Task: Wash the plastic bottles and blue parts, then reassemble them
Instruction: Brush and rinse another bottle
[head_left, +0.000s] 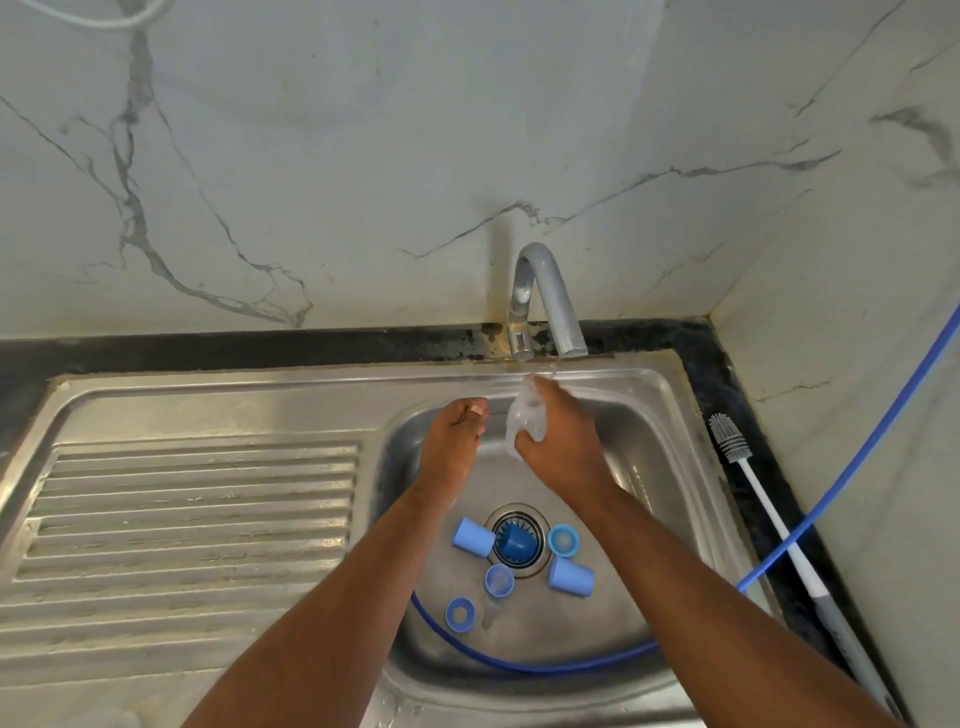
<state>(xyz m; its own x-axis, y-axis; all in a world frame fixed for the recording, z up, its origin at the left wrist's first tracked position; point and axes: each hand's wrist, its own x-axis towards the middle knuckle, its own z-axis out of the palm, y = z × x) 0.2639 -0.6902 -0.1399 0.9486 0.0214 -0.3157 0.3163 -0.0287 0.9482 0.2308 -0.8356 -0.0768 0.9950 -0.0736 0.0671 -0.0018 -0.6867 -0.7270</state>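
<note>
The right hand (558, 441) grips a clear bottle (524, 415) under the tap (545, 291). The left hand (457, 436) is curled beside it; I cannot tell if it holds anything. 6 blue parts (571, 576) lie in the sink (667, 452).

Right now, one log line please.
right hand: holds bottle under tap | left hand: beside bottle, hold unclear | blue parts: loose in sink

The left forearm (332, 597) and right forearm (701, 571) are extended forward and converge. The right hand (558, 441) is wrapped around a clear bottle (524, 421). The left hand (454, 436) is held just beside it, fingers curled inward.
</note>
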